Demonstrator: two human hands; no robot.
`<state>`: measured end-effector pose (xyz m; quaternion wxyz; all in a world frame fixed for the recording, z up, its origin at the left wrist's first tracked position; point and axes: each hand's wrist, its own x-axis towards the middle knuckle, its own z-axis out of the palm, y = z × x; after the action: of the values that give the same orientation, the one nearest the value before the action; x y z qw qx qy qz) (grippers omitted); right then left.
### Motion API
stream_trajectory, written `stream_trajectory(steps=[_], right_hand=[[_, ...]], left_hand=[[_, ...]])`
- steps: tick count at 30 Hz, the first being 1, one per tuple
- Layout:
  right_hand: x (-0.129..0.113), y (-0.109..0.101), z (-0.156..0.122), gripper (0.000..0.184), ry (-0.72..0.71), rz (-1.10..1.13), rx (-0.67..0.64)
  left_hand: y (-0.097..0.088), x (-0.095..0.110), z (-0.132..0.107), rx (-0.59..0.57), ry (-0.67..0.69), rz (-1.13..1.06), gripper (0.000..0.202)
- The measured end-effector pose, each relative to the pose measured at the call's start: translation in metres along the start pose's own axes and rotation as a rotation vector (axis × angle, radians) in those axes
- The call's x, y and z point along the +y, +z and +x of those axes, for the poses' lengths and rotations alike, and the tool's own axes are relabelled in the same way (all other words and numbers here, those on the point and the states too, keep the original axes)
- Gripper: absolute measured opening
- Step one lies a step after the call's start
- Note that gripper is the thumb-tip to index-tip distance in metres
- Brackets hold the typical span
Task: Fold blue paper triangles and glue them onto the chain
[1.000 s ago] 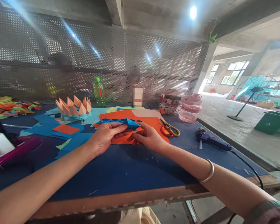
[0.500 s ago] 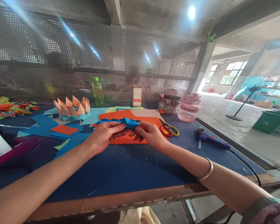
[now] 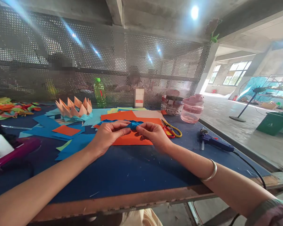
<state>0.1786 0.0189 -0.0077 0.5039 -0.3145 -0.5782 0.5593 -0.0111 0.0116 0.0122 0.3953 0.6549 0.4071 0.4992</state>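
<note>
A folded blue paper strip (image 3: 133, 125), now drawn closer in and mostly hidden, is pinched between the curled fingers of the left hand (image 3: 108, 136) and right hand (image 3: 153, 135). Both hands grip it just above an orange paper sheet (image 3: 132, 140) on a navy worktable (image 3: 122, 175), with red-and-yellow-handled scissors (image 3: 169, 131) just to the right.

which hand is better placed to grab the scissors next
Right, probably: the right hand sits nearer the scissors, on its side of the blue folded paper; the left hand is farther.
</note>
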Motion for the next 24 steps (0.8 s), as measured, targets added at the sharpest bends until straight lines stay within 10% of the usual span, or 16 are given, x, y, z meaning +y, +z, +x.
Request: stream_trajectory(steps=[15,24], right_hand=[[0.0037,-0.0009,0.0036,0.031,-0.163,-0.149,0.104],[0.0064,-0.0024,0.0048,0.028,-0.207,-0.157,0.123]], left_hand=[[0.0000,-0.0016,0.0010,0.087,0.000,0.078,0.019],[-0.0017,0.0020,-0.0004,-0.067,-0.056,-0.096,0.045]])
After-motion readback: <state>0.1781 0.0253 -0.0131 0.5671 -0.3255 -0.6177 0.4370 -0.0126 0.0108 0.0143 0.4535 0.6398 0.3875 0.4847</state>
